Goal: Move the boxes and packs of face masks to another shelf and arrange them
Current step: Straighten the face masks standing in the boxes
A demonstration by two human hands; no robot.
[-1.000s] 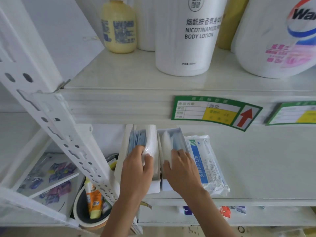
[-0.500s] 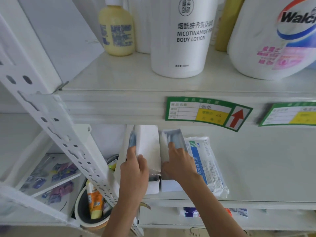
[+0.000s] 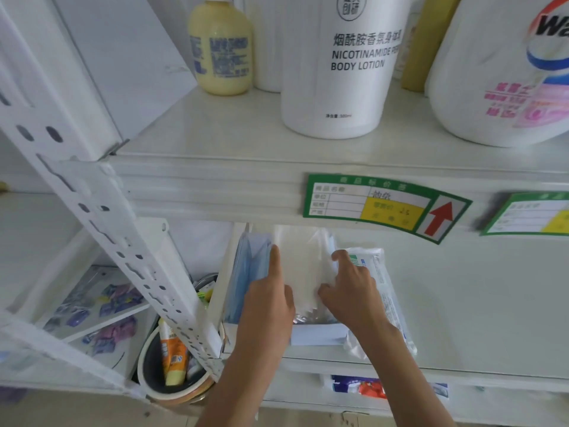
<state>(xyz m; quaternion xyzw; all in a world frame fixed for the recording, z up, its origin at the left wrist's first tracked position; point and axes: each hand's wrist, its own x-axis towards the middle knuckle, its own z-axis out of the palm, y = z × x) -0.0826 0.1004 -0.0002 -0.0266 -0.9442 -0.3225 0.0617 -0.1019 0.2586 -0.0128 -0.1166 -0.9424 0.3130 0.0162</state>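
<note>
On the lower shelf (image 3: 480, 306) an open white box of blue face masks (image 3: 246, 272) stands against the left end. Beside it lies a clear pack of white masks (image 3: 300, 266), and both my hands press on it. My left hand (image 3: 271, 300) holds its left edge with the forefinger stretched along it. My right hand (image 3: 349, 288) pinches its right edge. A sealed mask pack with blue print (image 3: 385, 297) lies to the right, partly under my right wrist. A low white box front (image 3: 317, 334) shows below the hands.
The upper shelf carries a yellow bottle (image 3: 221, 47), a white body lotion tub (image 3: 345, 63) and a large white detergent jug (image 3: 505, 72). Green price tags (image 3: 381, 204) hang on its front edge. A perforated white upright (image 3: 129, 257) slants at left, with a bowl of tubes (image 3: 172, 365) below.
Both hands have closed together onto the white mask pack in the middle. The left forefinger now lies along its left edge and the right hand has shifted onto its right edge.
</note>
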